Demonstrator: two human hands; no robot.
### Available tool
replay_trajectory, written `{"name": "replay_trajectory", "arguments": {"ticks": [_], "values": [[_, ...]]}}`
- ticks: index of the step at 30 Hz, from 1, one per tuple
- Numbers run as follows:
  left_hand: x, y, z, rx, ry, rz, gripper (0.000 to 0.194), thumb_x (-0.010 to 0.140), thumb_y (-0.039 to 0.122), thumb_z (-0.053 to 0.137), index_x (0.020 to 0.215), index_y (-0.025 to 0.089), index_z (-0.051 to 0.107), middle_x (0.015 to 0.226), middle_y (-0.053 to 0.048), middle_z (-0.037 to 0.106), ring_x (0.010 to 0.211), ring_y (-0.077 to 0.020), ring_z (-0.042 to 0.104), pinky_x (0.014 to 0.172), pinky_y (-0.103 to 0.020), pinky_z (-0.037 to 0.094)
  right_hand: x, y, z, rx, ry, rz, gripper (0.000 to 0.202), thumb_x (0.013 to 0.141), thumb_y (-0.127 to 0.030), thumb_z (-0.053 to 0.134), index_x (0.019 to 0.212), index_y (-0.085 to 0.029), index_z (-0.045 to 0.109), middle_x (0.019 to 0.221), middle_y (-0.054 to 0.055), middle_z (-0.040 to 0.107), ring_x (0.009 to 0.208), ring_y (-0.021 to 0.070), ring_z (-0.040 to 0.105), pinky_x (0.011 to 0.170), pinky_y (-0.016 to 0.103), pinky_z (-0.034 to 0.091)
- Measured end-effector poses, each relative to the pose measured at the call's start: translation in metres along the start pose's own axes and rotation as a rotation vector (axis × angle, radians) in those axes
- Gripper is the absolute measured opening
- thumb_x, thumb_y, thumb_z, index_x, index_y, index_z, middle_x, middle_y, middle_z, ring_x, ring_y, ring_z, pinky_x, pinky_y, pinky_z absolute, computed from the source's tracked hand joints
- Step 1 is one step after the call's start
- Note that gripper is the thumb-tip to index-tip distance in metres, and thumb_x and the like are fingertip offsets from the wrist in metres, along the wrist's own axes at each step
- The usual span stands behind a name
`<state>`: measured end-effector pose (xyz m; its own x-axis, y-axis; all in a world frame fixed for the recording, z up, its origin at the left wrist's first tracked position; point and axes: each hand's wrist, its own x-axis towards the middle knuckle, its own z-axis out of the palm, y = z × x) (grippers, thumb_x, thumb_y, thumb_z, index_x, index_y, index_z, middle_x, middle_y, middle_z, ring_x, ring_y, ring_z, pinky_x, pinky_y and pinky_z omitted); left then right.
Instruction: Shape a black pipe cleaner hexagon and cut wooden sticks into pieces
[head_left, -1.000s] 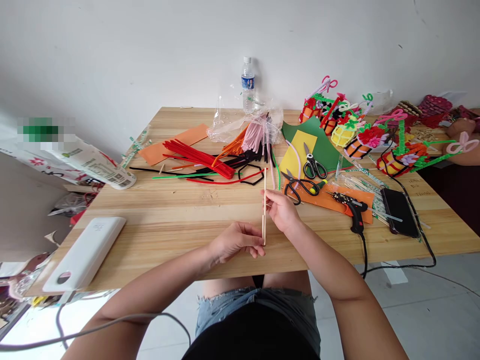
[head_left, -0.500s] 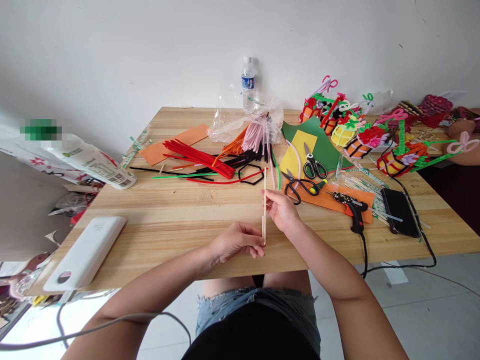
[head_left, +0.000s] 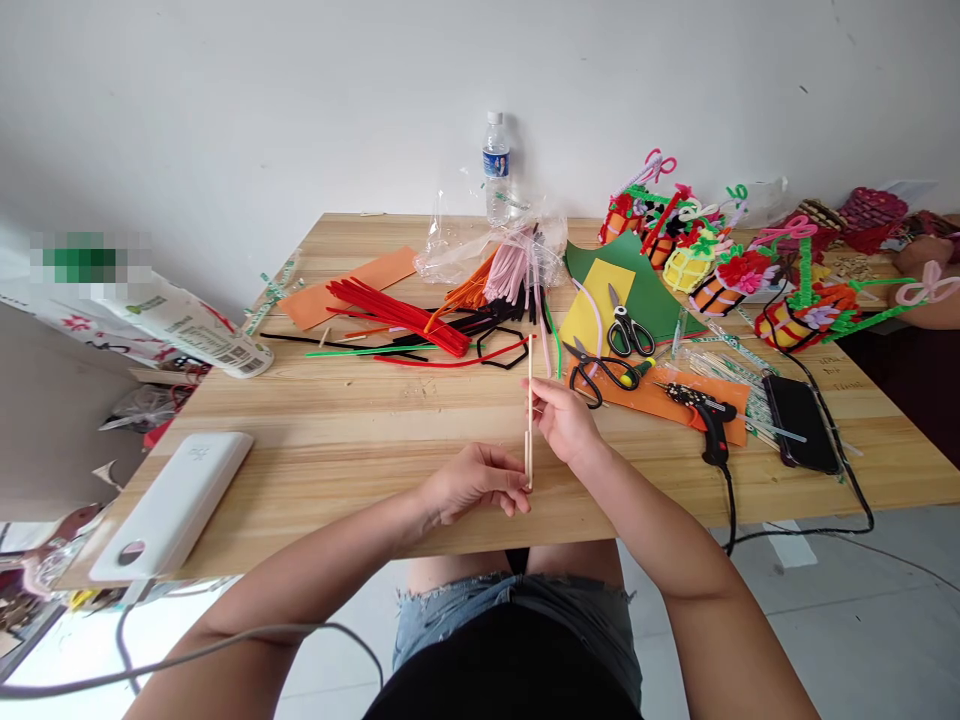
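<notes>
Two thin wooden sticks, one long (head_left: 531, 360) and one short (head_left: 526, 450), stand side by side above the front part of the table, their lower ends together. My left hand (head_left: 484, 480) pinches both near the bottom. Fingers of my right hand (head_left: 559, 415) close round the long stick about its middle, above the short one's top. Beyond my hands lie a bundle of red pipe cleaners (head_left: 401, 315), a black bent one shaped like a hexagon (head_left: 504, 347) and black-handled scissors (head_left: 600, 372).
A glue gun (head_left: 709, 415) and a phone (head_left: 801, 425) lie to the right, with decorated small baskets (head_left: 731, 285) behind. At the left are a power bank (head_left: 176, 500) and a leaning white bottle (head_left: 191, 330). A water bottle (head_left: 496, 175) stands at the back. Another person's hand (head_left: 926, 262) shows far right.
</notes>
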<state>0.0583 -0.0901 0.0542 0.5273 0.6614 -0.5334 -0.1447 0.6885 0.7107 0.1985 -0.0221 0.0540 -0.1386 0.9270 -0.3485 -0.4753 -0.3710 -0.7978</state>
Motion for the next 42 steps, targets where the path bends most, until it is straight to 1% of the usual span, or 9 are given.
{"name": "replay_trajectory", "arguments": {"ticks": [7,12,14,18,22,27,32,36,42], "values": [[-0.001,0.001,0.001,-0.002,0.016,-0.005,0.029,0.053,0.027,0.085,0.064,0.007,0.067,0.057,-0.008,0.068,0.051,-0.0133,0.063,0.051,-0.023,0.047,0.0,0.001,-0.001,0.003,0.0,0.007,0.024,0.055,-0.032,0.077,0.067,-0.015,0.067,0.06,-0.002,0.054,0.058,0.0093,0.044,0.052,0.023,0.033],[0.002,-0.002,-0.001,0.043,0.005,0.024,0.03,0.057,0.032,0.082,0.064,0.008,0.066,0.056,-0.007,0.067,0.05,-0.014,0.062,0.05,-0.023,0.046,0.001,0.001,-0.001,0.007,-0.001,0.009,0.025,0.054,-0.032,0.077,0.069,-0.014,0.068,0.061,-0.002,0.054,0.059,0.0089,0.045,0.051,0.022,0.034],[0.003,-0.002,-0.004,0.065,0.07,0.113,0.03,0.059,0.035,0.081,0.065,0.009,0.065,0.056,-0.007,0.066,0.051,-0.0147,0.062,0.049,-0.024,0.045,0.001,0.001,-0.002,0.004,-0.005,0.009,0.024,0.054,-0.032,0.077,0.068,-0.014,0.069,0.062,-0.002,0.055,0.059,0.0087,0.045,0.051,0.022,0.034],[0.006,0.005,-0.015,0.136,0.275,0.419,0.028,0.065,0.037,0.076,0.068,0.011,0.065,0.055,-0.004,0.066,0.05,-0.0121,0.058,0.051,-0.024,0.044,-0.003,0.004,0.0,-0.101,-0.026,-0.036,0.021,0.058,-0.033,0.075,0.067,-0.014,0.071,0.058,-0.002,0.054,0.056,0.0086,0.045,0.051,0.023,0.034],[0.006,0.015,-0.023,0.152,0.334,0.541,0.027,0.067,0.037,0.074,0.068,0.011,0.065,0.053,-0.004,0.065,0.048,-0.0113,0.055,0.052,-0.025,0.043,-0.012,0.009,0.004,-0.349,-0.115,-0.113,0.019,0.065,-0.034,0.07,0.065,-0.015,0.07,0.057,-0.001,0.056,0.056,0.0105,0.048,0.052,0.024,0.037],[0.007,0.017,-0.022,0.056,0.366,0.56,0.028,0.065,0.037,0.076,0.068,0.011,0.066,0.058,-0.004,0.066,0.049,-0.0115,0.056,0.05,-0.025,0.042,-0.016,0.013,0.003,-0.508,-0.208,-0.177,0.023,0.073,-0.037,0.065,0.073,-0.015,0.071,0.066,0.004,0.063,0.063,0.0151,0.057,0.053,0.025,0.043],[0.01,0.015,-0.023,-0.026,0.413,0.584,0.026,0.064,0.036,0.076,0.069,0.011,0.07,0.052,-0.002,0.06,0.049,-0.0092,0.051,0.049,-0.023,0.038,-0.016,0.014,0.003,-0.59,-0.215,-0.164,0.024,0.074,-0.038,0.063,0.075,-0.016,0.072,0.06,0.002,0.062,0.058,0.0147,0.056,0.053,0.026,0.043],[0.012,0.014,-0.026,-0.115,0.391,0.568,0.025,0.063,0.034,0.078,0.069,0.012,0.072,0.057,-0.001,0.059,0.049,-0.008,0.05,0.047,-0.022,0.035,-0.018,0.017,0.006,-0.533,-0.271,-0.108,0.025,0.073,-0.04,0.065,0.074,-0.016,0.071,0.063,0.002,0.063,0.061,0.0153,0.056,0.055,0.027,0.045],[0.016,0.009,-0.025,-0.184,0.337,0.543,0.025,0.063,0.035,0.079,0.073,0.013,0.074,0.055,-0.001,0.057,0.047,-0.0071,0.046,0.044,-0.021,0.032,-0.016,0.019,0.004,-0.541,-0.271,-0.134,0.025,0.074,-0.04,0.064,0.073,-0.016,0.071,0.061,0.002,0.061,0.058,0.0135,0.053,0.056,0.027,0.043]]}}
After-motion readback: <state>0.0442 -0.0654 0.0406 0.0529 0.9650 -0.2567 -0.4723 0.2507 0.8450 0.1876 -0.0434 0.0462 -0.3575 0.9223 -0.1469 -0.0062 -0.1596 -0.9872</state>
